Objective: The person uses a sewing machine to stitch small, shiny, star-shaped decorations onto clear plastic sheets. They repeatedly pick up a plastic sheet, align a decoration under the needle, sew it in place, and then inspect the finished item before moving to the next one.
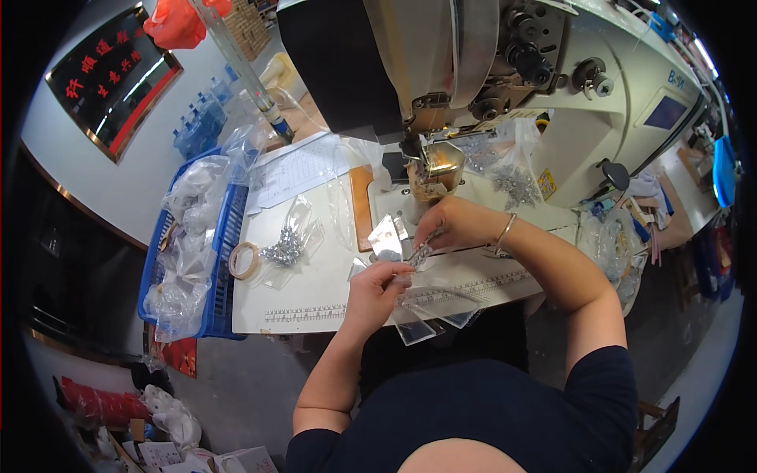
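Observation:
My two hands meet in front of a white industrial sewing machine point(623, 118), close to its needle area. Between them is a small clear, glinting plastic piece point(419, 254). My left hand point(374, 293) pinches it from the near side, while the fingers of my right hand point(460, 225), closed, grip its far end. The piece's exact kind is too small to make out. Just beyond my left fingertips lies a shiny silvery flat piece point(386, 239). Clear flat plastic pieces point(416, 329) stick out over the table's front edge, below my hands.
Left on the white table are a tape roll point(244, 260), a bag of small metal parts point(288, 248) and printed papers point(296, 169). A blue basket point(224, 276) of plastic bags stands alongside. More metal parts point(516, 185) lie under the machine arm. A ruler strip point(307, 313) runs along the front.

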Demonstrator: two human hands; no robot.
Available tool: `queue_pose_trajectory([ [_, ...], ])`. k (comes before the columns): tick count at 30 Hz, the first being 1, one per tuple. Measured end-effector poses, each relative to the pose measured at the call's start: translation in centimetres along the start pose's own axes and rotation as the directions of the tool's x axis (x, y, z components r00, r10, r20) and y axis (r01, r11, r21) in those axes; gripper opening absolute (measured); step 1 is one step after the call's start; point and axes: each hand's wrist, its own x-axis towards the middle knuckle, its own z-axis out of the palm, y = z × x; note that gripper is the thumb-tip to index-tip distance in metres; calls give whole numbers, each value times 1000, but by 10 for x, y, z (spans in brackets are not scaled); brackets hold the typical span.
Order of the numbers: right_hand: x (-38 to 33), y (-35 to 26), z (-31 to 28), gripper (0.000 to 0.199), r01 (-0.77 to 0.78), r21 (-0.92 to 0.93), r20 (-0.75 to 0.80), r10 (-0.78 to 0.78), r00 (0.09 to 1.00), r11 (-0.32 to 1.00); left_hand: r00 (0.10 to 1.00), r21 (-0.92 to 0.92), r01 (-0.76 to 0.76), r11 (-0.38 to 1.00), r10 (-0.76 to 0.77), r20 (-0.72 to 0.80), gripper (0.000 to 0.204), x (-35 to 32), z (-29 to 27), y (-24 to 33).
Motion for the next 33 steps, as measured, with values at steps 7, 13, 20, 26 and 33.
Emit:
queue_pose_trajectory([
  [7, -9, -26, 37, 18, -333, 456, -139, 436, 889, 825, 981, -566, 73, 821, -163, -110, 16, -5, 9, 12],
  [13, -23, -18, 64, 16, -286, 774, -38, 493, 869, 565, 963, -453, 35, 891, -152, -223, 20, -9, 9, 2],
  [20, -27, -18, 69, 16, -296, 768, -20, 483, 875, 568, 963, -383, 103, 918, -189, -194, 21, -13, 5, 12],
  [26, -27, -15, 79, 17, -400, 873, 206, 532, 821, 280, 980, -375, 134, 917, -178, -87, 29, -19, 0, 7],
  [33, -26, -25, 89, 15, -327, 898, 121, 550, 827, 294, 961, -405, 99, 909, -193, -199, 28, -28, 2, 0],
])
